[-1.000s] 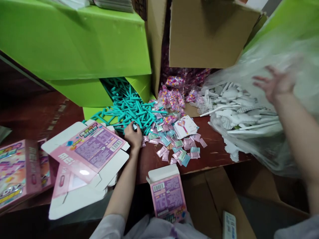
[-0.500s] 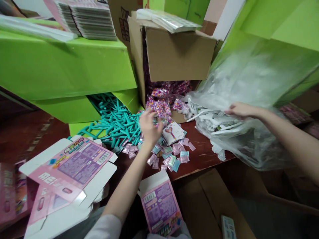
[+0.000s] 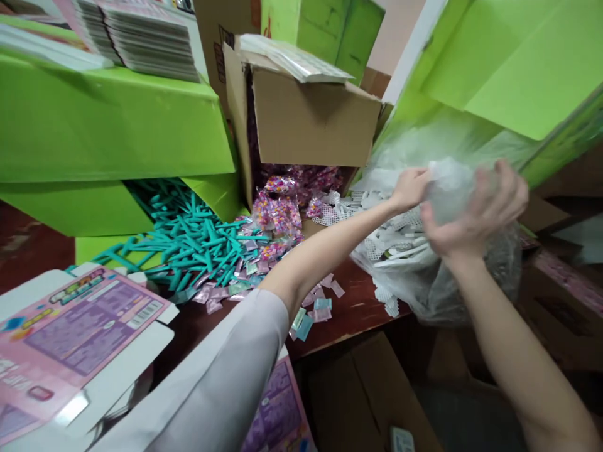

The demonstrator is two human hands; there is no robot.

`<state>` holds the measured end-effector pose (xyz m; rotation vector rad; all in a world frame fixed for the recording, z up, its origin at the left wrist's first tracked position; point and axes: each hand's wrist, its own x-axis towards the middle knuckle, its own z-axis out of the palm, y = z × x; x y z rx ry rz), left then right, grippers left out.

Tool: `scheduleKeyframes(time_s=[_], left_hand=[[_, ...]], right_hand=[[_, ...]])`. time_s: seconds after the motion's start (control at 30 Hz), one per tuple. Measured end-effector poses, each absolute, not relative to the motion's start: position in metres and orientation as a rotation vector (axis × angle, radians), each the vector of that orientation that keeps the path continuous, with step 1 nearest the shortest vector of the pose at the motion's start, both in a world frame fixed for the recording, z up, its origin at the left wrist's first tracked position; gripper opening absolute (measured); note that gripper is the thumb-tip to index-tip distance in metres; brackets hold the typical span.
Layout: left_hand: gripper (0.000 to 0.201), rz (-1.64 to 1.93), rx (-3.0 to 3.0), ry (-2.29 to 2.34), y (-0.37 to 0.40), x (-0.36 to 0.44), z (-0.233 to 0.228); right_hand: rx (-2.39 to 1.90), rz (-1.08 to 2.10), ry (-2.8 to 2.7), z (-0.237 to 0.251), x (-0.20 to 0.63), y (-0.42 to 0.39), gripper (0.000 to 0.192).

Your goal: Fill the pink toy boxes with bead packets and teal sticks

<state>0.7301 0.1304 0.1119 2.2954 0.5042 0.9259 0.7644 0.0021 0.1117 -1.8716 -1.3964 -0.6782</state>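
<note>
Dark red tabletop point(image 3: 360, 301), scuffed at the front edge; crammed. It is backed by a green box point(image 3: 113, 125) at left, a brown carton point(image 3: 315, 119) in the middle and a green panel point(image 3: 509, 56) at right. Printed stacks point(image 3: 151, 44) are piled on the green box; a pale wall point(image 3: 409, 25) is glimpsed behind.

Since half a second ago, the left hand point(image 3: 411, 190) has been moved from the bead packets point(image 3: 277, 213) across to bunched plastic point(image 3: 450, 185) above the white parts point(image 3: 400, 245). Its fingers are pinched on the plastic's edge. The right hand point(image 3: 478, 216) has been raised from the white parts to the plastic's other side; its fingers are blurred, so whether anything is gripped cannot be told. The card stack is now hidden by the left forearm.

Bunched plastic: filmy, translucent, crumpled. White parts: smooth rods and mesh pieces, partly held in a clear bag point(image 3: 452, 298). Teal sticks point(image 3: 193, 238): slim, heaped. Sachets point(image 3: 323, 303): small, flat, shiny, pastel. Pink packaging point(image 3: 94, 320): glossy printed card, flattened.
</note>
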Motion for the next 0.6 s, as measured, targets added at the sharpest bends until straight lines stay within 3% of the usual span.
scheduleKeyframes(time_s=[0.07, 0.2, 0.33, 0.4, 0.47, 0.53, 0.57, 0.6], left_hand=[[0.054, 0.844, 2.296, 0.448, 0.134, 0.724, 0.13], [0.046, 0.681, 2.252, 0.461, 0.161, 0.697, 0.142], [0.034, 0.971, 2.154, 0.728, 0.159, 0.659, 0.087], [0.021, 0.982, 1.997, 0.792, 0.136, 0.645, 0.034], [0.026, 0.59, 1.564, 0.837, 0.106, 0.638, -0.02], [0.032, 0.414, 1.357, 0.874, 0.082, 0.639, -0.065], [0.033, 0.361, 1.248, 0.868, 0.075, 0.643, -0.08], [0.034, 0.34, 1.158, 0.85, 0.071, 0.649, -0.09]], right_hand=[[-1.908, -0.84, -1.618, 0.098, 0.766, -0.001, 0.054], [-1.996, -0.716, -1.549, 0.089, 0.813, 0.012, 0.03], [-2.031, -0.473, -1.227, 0.125, 0.856, 0.027, 0.014], [-2.023, -0.392, -1.107, 0.157, 0.851, 0.026, 0.018], [-2.066, -0.359, -1.039, 0.186, 0.826, 0.013, 0.022], [-2.119, -0.453, -1.046, 0.199, 0.787, -0.013, 0.049], [-2.1, -0.658, -1.114, 0.195, 0.764, -0.03, 0.072], [-1.932, -0.862, -1.212, 0.183, 0.741, -0.049, 0.073]])
